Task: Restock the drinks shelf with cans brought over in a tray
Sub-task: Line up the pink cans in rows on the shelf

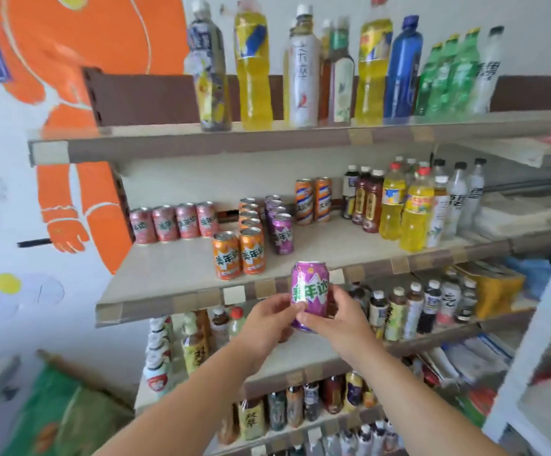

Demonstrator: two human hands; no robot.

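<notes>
Fingers (285, 304) first: both sets are curled round the lower half of one purple can (310, 286). Left hand (269, 319) is on its left side, right hand (338, 319) on its right w/ the thumb laid across the front near the btm. It's a firm two-handed hold, nothing else in either hand. Can's upright, label facing us, held in the air just in front of the mid shelf (175, 268) edge, near the front end of the purple row (282, 233).

Handling, my read: stiff metal wall, prob full, so a fair weight for its size, smooth and maybe slick. Round the waist is the right spot to grip. Squeeze too hard and thin alu dents; knock it into the neighbours and they topple. One hand would likely do for the set-down.

Outward: orange cans (239, 255) stand left of the purple row, pink cans (173, 223) are far left at the back, and bottles (402, 209) are to the right.

Hard to see: the can's base is behind the fingers. The tray isn't in shot at all, so no telling how many cans are left to place. Frame's a bit smeared, esp. the top shelf, and the lower shelves are part-blocked by both forearms.
</notes>
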